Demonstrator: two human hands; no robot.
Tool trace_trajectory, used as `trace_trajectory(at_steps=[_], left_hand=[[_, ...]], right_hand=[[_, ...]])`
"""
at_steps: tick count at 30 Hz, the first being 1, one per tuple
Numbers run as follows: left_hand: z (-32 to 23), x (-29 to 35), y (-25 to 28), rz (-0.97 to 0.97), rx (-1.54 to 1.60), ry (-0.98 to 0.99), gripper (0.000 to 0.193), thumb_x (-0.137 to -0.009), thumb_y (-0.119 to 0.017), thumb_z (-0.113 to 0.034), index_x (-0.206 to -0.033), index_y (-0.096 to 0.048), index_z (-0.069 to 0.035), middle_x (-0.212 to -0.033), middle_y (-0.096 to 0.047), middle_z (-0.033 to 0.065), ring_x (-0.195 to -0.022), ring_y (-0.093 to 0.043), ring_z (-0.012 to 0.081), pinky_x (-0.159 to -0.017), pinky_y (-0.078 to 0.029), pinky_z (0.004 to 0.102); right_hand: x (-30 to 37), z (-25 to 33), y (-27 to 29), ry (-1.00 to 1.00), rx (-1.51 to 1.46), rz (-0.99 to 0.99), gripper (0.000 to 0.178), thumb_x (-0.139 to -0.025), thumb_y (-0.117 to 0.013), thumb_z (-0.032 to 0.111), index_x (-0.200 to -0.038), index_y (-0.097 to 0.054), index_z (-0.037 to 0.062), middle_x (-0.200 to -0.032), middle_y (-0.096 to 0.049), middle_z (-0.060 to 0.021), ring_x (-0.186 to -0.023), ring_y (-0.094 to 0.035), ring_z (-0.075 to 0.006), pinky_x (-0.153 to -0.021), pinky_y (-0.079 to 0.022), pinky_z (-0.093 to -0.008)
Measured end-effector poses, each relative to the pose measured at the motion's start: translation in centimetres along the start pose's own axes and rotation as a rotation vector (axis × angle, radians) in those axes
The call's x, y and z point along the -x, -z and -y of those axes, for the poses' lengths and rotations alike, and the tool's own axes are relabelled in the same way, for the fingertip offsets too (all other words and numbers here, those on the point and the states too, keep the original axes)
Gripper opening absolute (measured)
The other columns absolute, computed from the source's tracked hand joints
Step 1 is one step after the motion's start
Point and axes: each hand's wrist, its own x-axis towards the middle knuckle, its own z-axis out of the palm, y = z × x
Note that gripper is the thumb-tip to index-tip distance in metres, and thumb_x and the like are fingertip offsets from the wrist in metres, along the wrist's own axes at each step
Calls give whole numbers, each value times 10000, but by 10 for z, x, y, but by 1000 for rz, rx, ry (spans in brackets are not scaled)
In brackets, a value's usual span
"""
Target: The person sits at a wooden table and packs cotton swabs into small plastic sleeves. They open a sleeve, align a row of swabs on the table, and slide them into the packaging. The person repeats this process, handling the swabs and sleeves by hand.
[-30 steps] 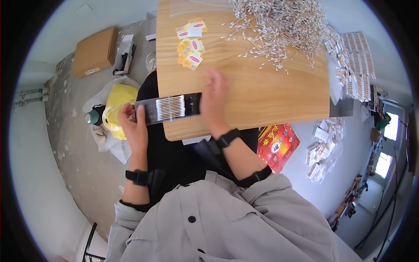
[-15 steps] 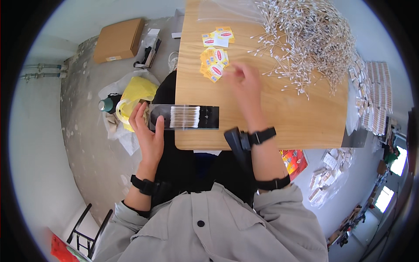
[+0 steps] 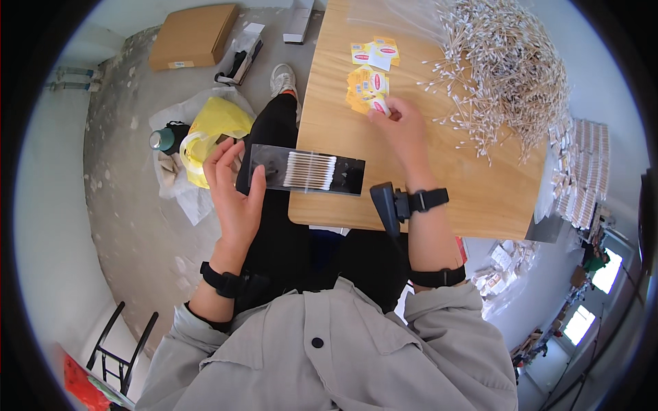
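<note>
At the table's left edge lies a black strip (image 3: 351, 179) under a clear plastic bag (image 3: 269, 154) holding a neat row of white-tipped cotton swabs (image 3: 310, 170). My left hand (image 3: 234, 192) is beside the bag's left end, fingers spread; its thumb tip is close to the plastic, and whether it touches cannot be made out. Farther up, my right hand (image 3: 403, 131) has its thumb and fingers pinched on the nearest yellow-and-white card (image 3: 377, 105) of a fanned pile (image 3: 361, 83). Another group of cards (image 3: 374, 52) lies beyond it.
A big heap of loose cotton swabs (image 3: 507, 68) covers the table's far right. Packed swab bundles (image 3: 586, 164) are stacked past the right edge. On the floor at left are a yellow plastic bag (image 3: 219, 120), a green-lidded bottle (image 3: 162, 140) and a cardboard box (image 3: 192, 36).
My right hand has come down onto the near card pile and pinched a card. The whole view has shifted, with the table sitting farther right. My left hand stays beside the bag.
</note>
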Motion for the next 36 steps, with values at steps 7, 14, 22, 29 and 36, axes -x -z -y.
trace_trajectory(at_steps=[7, 14, 22, 29, 36], left_hand=[[-38, -5, 6, 299, 627, 324, 278, -924, -660, -92, -1187, -589, -34, -1023, -629, 28, -899, -572, 83, -812, -459, 245], [-31, 2, 5, 577, 744, 524, 142, -907, -693, -108, -938, -583, -23, -820, -609, -28, -734, -541, 24, -675, -449, 193], [-21, 28, 16, 655, 527, 354, 139, -887, -707, -112, -938, -615, -21, -748, -588, -18, -685, -522, 28, -606, -428, 207], [30, 15, 0, -12, 94, 176, 488, -889, -720, -170, -1271, -490, 28, -1062, -625, 88, -936, -600, 160, -871, -461, 299], [44, 19, -16, 296, 574, 518, 441, -927, -666, -119, -1285, -476, 58, -1036, -663, 68, -925, -612, 94, -835, -479, 243]], right_hand=[[72, 70, -3, -404, -678, 313, 244, -927, -682, 246, -1005, -688, 14, -799, -635, 10, -674, -519, -36, -610, -409, -204], [125, 84, -28, -224, -520, 274, 195, -923, -685, 176, -1012, -672, 4, -854, -671, -32, -727, -602, -95, -658, -454, -217], [152, 53, -25, -249, -496, 361, 168, -914, -685, 134, -1021, -664, 7, -839, -626, -4, -744, -569, -66, -693, -464, -212], [137, 30, -33, -303, -518, 0, 235, -929, -661, 114, -1120, -607, -12, -835, -650, -41, -688, -571, -71, -630, -461, -215], [137, 37, -44, -223, -440, -56, 268, -928, -660, 112, -1160, -584, 1, -848, -662, -65, -662, -558, -68, -595, -455, -212]])
